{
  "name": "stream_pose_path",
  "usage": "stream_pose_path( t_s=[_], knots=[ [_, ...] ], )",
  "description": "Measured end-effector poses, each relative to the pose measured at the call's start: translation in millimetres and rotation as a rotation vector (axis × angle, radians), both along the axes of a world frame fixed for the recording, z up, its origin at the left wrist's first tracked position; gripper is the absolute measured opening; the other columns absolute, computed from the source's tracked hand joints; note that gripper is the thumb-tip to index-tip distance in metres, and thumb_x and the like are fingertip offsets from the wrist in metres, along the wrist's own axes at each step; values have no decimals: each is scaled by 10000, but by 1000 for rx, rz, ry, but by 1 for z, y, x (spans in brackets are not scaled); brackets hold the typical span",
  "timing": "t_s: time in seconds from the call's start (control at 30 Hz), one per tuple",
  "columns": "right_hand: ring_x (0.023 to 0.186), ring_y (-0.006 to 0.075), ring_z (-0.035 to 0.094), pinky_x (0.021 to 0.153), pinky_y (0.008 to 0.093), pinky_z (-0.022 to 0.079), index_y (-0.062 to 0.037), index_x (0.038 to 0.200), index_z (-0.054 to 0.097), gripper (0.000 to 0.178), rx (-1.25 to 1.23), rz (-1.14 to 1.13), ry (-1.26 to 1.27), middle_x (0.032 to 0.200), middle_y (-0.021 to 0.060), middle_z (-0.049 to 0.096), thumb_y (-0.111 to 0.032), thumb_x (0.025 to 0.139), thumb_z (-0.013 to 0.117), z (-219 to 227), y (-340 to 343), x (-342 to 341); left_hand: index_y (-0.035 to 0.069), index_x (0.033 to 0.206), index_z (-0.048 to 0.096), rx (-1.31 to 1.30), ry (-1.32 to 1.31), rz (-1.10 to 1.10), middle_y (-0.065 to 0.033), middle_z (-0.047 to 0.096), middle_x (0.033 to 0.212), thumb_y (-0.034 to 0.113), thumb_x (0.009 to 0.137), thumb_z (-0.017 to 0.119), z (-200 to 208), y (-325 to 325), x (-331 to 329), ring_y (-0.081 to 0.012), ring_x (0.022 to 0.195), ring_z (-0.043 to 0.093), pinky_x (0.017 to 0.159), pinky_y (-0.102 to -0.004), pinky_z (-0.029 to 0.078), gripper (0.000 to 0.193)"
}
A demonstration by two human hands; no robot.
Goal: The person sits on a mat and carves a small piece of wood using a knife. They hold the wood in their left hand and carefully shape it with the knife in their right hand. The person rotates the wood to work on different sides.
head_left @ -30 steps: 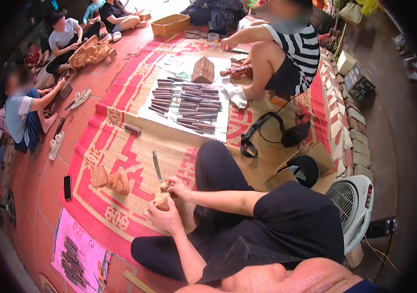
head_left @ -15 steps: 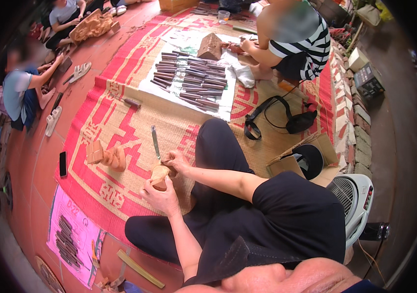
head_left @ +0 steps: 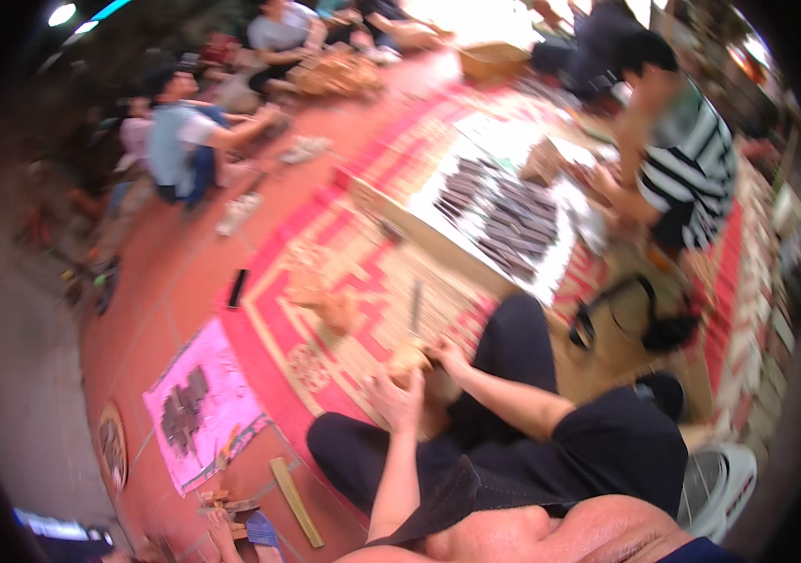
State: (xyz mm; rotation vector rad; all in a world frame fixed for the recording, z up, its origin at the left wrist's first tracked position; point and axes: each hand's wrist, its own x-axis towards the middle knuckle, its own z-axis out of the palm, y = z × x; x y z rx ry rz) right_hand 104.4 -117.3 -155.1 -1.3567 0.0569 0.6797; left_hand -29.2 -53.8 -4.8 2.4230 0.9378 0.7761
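A pale wood piece (head_left: 408, 360) was held in the left hand (head_left: 396, 399), its fingers and thumb curled around the near, left side. The right hand (head_left: 450, 355) was placed at the piece's right side with fingers bent; whether anything was gripped in it could not be told through the blur. A narrow metal blade (head_left: 416, 305) was seen just beyond the piece, pointed away. The wood was held in front of the crossed legs, over the edge of a red-and-tan woven mat (head_left: 377, 253). A carved wooden figure (head_left: 330, 308) was laid on the mat to the left, near a black phone (head_left: 239, 288). Dark tools (head_left: 184, 411) were bunched on a pink sheet (head_left: 222, 361); farther off, dark-handled tools (head_left: 503, 211) were spread in rows on a white sheet (head_left: 558, 249), beside which a person in a striped shirt (head_left: 691, 178) was seated.
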Motion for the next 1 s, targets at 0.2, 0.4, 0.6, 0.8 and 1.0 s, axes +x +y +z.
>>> stream_pose_path(
  t_s=[0.2,0.4,0.6,0.8,1.0],
  knots=[
    [722,169,608,663,312,511,-121,848,557,216,290,26,160,795,19,613,7,774,714,5,4,3,67,1127,518,61,-97,3,-178,478,1046,381,721,783,7,-1,-6,-377,999,518,819,-484,475,578],
    [691,201,627,613,333,534,-108,852,541,193,169,90,203,804,64,616,27,824,677,-47,-1,12,70,1152,519,2,-26,-17,-177,479,1071,434,713,784,-1,-9,-6,-373,1010,517,832,-483,470,629],
    [673,126,563,614,300,463,-114,897,566,150,292,63,74,764,-7,596,-52,823,681,-49,-6,25,100,1303,490,-130,113,-183,-187,411,1248,470,681,799,24,-5,13,-391,1189,466,985,-483,437,787],
    [540,99,507,500,240,358,-140,824,560,158,164,192,151,679,-11,577,-106,835,715,11,-19,-4,84,1242,511,-187,119,-139,-155,437,1232,396,688,812,21,2,-19,-348,1157,508,950,-454,466,703],
    [565,102,521,504,248,373,-102,845,616,100,144,217,10,712,-3,599,-129,834,712,48,-7,19,11,1153,550,-393,-21,30,-178,474,1140,413,731,798,41,3,-15,-349,1076,530,938,-434,448,634]
  ],
)
